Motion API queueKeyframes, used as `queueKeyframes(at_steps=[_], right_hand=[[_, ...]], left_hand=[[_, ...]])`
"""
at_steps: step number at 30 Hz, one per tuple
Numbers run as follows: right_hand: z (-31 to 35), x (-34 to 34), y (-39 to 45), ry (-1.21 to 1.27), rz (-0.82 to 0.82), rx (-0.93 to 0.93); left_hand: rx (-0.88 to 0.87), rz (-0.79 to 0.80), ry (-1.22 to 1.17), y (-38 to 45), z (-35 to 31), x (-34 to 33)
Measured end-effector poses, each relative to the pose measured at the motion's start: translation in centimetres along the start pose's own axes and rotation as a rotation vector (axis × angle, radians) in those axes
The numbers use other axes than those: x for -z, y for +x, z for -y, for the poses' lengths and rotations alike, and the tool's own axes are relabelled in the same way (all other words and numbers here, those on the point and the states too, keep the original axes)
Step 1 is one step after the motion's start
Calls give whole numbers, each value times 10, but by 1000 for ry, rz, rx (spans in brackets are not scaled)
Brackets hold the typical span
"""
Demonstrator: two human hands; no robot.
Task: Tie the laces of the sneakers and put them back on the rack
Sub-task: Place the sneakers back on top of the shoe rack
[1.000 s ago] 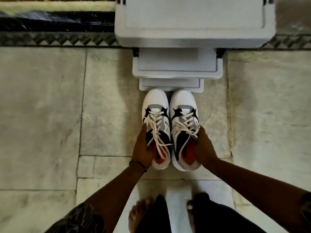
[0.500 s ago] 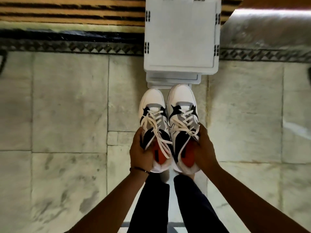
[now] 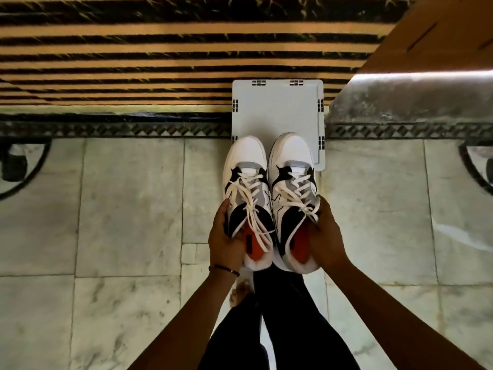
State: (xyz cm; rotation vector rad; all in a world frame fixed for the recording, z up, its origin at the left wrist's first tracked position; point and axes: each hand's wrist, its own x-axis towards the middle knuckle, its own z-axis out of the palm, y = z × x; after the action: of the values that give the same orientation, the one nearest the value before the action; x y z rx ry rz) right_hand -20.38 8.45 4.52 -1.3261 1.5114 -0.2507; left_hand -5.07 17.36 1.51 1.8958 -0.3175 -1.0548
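Observation:
Two white, grey and black sneakers with orange insoles and cream laces are held side by side in the air, toes pointing away from me. My left hand (image 3: 226,236) grips the left sneaker (image 3: 246,188) along its outer side near the heel. My right hand (image 3: 326,236) grips the right sneaker (image 3: 292,188) the same way. The toes overlap the near edge of the white plastic rack (image 3: 274,110), seen from straight above. The laces are knotted, with loops hanging toward the heels.
Grey marble floor tiles (image 3: 120,209) spread on both sides. A black-and-tan striped surface (image 3: 133,49) lies behind the rack. A shiny metal ledge (image 3: 413,94) and a wooden panel (image 3: 440,30) stand at the right. My legs and a bare foot (image 3: 241,292) are below the shoes.
I have stood up: the rack looks much smaller and is now seen from directly above. Both sneakers rose with my hands and their toes now overlap the rack's top.

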Motion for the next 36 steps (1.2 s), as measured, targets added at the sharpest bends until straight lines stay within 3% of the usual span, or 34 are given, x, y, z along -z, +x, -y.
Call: queueKeyframes(at_steps=[8, 18, 24, 36], right_hand=[[32, 10, 95, -5, -46, 75], [45, 8, 200, -48, -72, 43], [40, 2, 226, -81, -87, 40], [24, -9, 247, -167, -132, 21]], left_hand=[[-84, -3, -11, 86, -27, -45], [-134, 56, 153, 183, -59, -74], [-116, -5, 66, 189, -61, -89], [-87, -9, 182, 211, -64, -95]])
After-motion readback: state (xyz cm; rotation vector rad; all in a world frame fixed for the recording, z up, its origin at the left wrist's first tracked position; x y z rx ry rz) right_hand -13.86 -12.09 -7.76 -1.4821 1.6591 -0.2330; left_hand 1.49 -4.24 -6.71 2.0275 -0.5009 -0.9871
